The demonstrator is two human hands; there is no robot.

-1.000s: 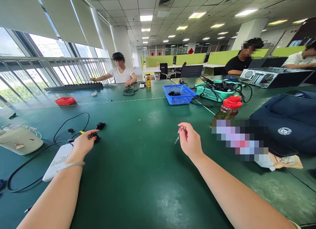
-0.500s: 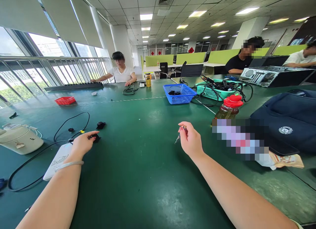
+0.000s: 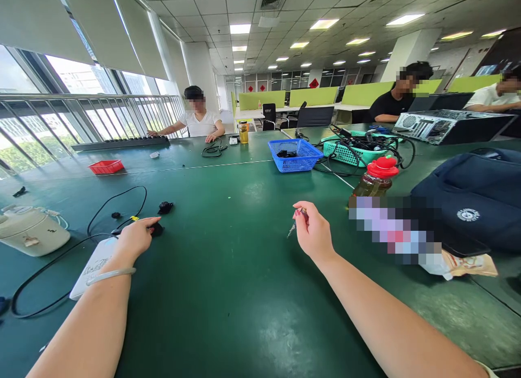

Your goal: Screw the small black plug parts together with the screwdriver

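Note:
My left hand (image 3: pixel 136 239) is low over the table at the left, its thumb and fingers closed about a small black part (image 3: pixel 157 229), which the fingers partly cover. Just beyond it lies a second small black part (image 3: pixel 165 207). Under my left wrist is a white box-like device (image 3: pixel 91 269) with printed lettering. At centre right, my right hand (image 3: pixel 313 231) is closed around a slim tool that looks like a small screwdriver (image 3: pixel 292 229). Its metal tip points down and left, and the fingers hide most of its handle.
A black cable (image 3: pixel 38 269) loops at the left beside a cream container (image 3: pixel 36 231). Farther back are a red tray (image 3: pixel 106 167), a blue basket (image 3: pixel 295 163) and a green basket (image 3: pixel 345 152) of cables. A red-lidded bottle (image 3: pixel 374 180) and dark bag (image 3: pixel 488 199) stand right. Several people sit beyond.
My left index finger looks straighter over the black part, and the hand has shifted very slightly. My right hand keeps its hold on the small screwdriver. The whole view has drifted a little.

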